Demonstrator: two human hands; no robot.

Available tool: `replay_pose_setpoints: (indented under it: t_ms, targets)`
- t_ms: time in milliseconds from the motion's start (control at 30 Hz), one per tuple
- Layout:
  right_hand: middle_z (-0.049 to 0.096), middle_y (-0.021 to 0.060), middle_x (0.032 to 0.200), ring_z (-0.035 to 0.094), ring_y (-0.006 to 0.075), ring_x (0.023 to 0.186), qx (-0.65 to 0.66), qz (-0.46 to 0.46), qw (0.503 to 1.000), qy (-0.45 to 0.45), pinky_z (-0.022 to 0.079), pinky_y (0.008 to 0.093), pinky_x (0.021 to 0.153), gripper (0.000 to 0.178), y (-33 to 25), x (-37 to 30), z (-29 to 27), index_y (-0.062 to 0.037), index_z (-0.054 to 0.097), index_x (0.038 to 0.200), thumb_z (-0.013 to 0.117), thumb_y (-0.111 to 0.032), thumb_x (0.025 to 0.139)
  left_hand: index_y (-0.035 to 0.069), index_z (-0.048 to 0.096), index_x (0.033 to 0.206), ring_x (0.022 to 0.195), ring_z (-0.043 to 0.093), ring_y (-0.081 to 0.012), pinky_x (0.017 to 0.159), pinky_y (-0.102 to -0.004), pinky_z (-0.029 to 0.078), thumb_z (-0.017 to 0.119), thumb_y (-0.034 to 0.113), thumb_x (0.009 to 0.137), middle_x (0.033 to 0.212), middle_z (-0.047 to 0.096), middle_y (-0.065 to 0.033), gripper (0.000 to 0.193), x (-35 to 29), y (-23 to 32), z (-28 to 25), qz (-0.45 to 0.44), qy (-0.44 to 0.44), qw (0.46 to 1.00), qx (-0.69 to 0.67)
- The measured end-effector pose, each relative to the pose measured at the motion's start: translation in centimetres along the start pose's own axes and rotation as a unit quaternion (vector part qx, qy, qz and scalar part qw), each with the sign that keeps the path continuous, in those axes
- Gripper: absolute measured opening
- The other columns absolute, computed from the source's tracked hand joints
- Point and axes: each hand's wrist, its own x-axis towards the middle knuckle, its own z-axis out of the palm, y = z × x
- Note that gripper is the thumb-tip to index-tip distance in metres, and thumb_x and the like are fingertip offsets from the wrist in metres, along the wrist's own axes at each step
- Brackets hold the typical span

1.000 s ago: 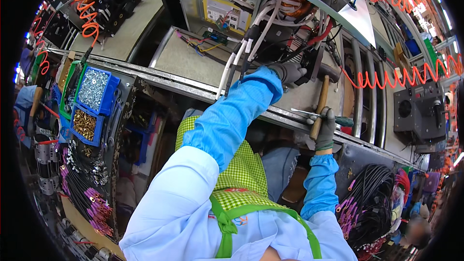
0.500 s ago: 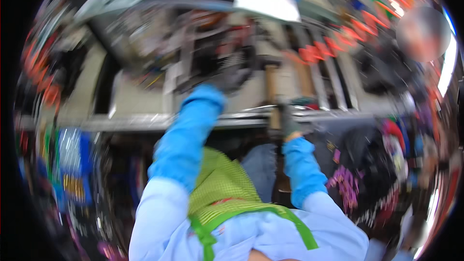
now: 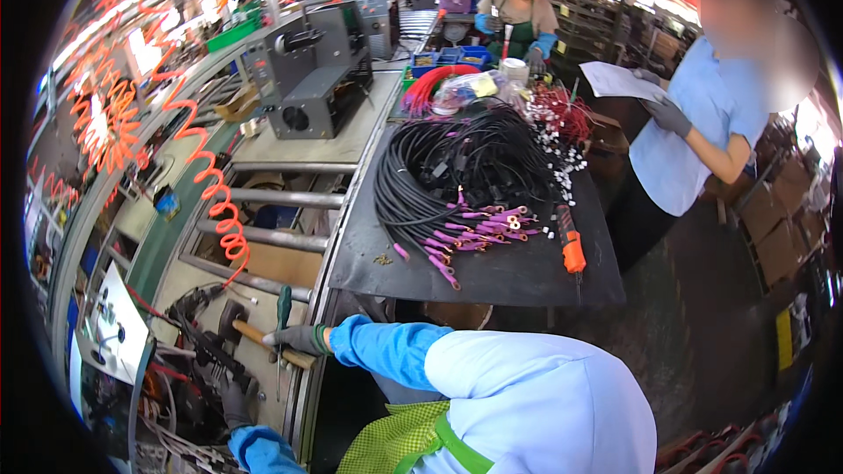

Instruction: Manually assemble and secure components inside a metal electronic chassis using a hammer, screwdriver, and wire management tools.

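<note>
At your far left, glossy orange coiled air hoses [image 3: 110, 127] hang in springy loops, and one ribbed coil stretches down toward the tabletop. Below them a flat, shiny pale sheet-metal panel [image 3: 123, 320] tilts upward, its face smooth and reflective. Beside it lies a black, angular component [image 3: 209, 351] with pale wires trailing nearby. Your left hand [image 3: 235, 402], in a matte grey knit glove with a crinkled blue sleeve cover behind it, is at this component; whether its fingers grip or merely touch, you cannot tell.

Just to the right, the wooden-handled hammer [image 3: 253, 332], with a dark blocky head and a smooth tan shaft, lies slanted over the pale, flat tabletop [image 3: 267, 377]. Your right hand [image 3: 303, 339], gloved in the same grey knit, is clamped around its handle, apart from the left. A slim screwdriver [image 3: 284, 305], with a rounded dark green grip and thin metal shaft, crosses the hammer handle at your fingers.

Beyond, cylindrical dull metal rollers [image 3: 285, 197] run in parallel, and a boxy, dark grey metal housing [image 3: 309, 92] stands past them. Rightward, a black tabletop [image 3: 399, 276] carries a tangled heap of rubbery black cables [image 3: 465, 158] with purple sleeves and ring-shaped copper ends. An orange-handled tool [image 3: 573, 251] lies beside these. At far right, a person [image 3: 694, 140] in light blue holds white paper [image 3: 615, 79].
</note>
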Motion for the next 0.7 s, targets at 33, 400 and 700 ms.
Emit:
replay_pose_setpoints:
  t_ms: [33, 400, 700]
  targets:
    - [0.063, 0.0084, 0.088, 0.06, 0.017, 0.058, -0.006, 0.001, 1.0, 0.004, 0.052, 0.0328, 0.052, 0.044, -0.2, -0.2, -0.5, -0.0074, 0.051, 0.11, 0.061, -0.043, 0.087, 0.006, 0.062, 0.106, 0.106, 0.048, -0.0434, 0.09, -0.0489, 0.041, 0.073, 0.026, 0.076, 0.115, 0.052, -0.0235, 0.038, 0.4, 0.6, -0.2, 0.033, 0.008, 0.997, 0.064]
    - [0.057, 0.0073, 0.069, 0.056, 0.0197, 0.055, -0.009, -0.029, 1.0, 0.0, 0.048, 0.0335, 0.05, 0.046, 1.0, 0.4, 1.5, -0.0069, 0.056, 0.095, 0.065, -0.05, 0.082, 0.0, 0.048, 0.129, 0.107, 0.052, -0.027, 0.089, -0.034, 0.046, 0.043, 0.006, 0.086, 0.129, 0.048, -0.0155, 0.044, -1.9, 1.6, -2.6, -0.138, 0.034, 0.972, -0.185]
    - [0.053, -0.0028, 0.075, 0.048, 0.0115, 0.071, -0.315, -0.112, 0.942, 0.014, 0.043, 0.0322, 0.063, 0.035, -0.1, -3.3, 3.4, -0.0102, 0.06, 0.082, 0.062, -0.044, 0.086, 0.001, 0.055, 0.121, 0.104, 0.055, -0.0282, 0.091, -0.0355, 0.042, 0.057, 0.02, 0.09, 0.113, 0.059, -0.0161, 0.037, -2.7, 24.5, -9.2, -0.173, 0.31, 0.918, -0.176]
